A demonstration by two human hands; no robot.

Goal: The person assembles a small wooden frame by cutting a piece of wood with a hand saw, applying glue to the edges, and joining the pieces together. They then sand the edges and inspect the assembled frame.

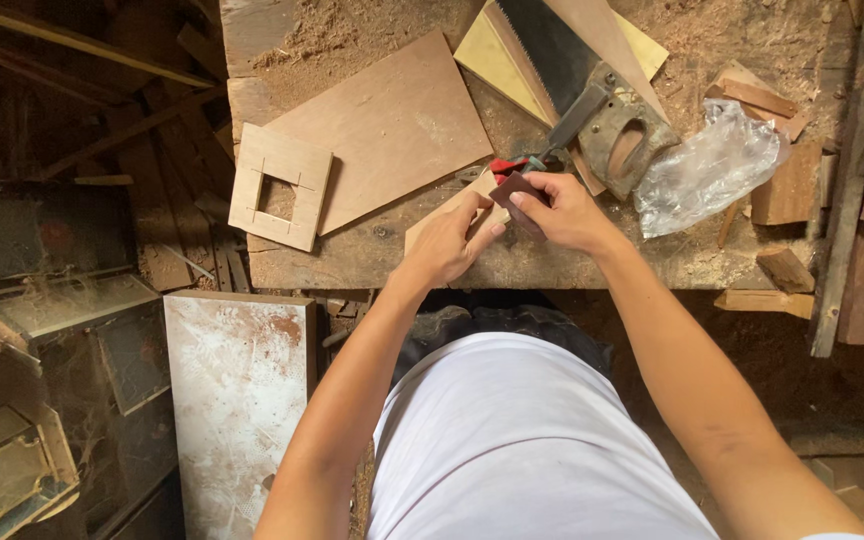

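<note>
Hiding most of small wood piece [430,228]: left hand [449,243], right hand [559,212].

The wood piece [449,222] is a small, flat, pale board, lying on the near edge of the workbench [392,262] and partly hidden under the left hand [449,240], which presses down on it; its visible corner points toward the bench's middle. The block [515,192] is small, dark reddish-brown and roughly rectangular, pinched between thumb and fingers of the right hand [562,212] and tilted, its lower edge touching the far end of the wood piece. Both sit just in front of the person's body, between the two hands
</note>
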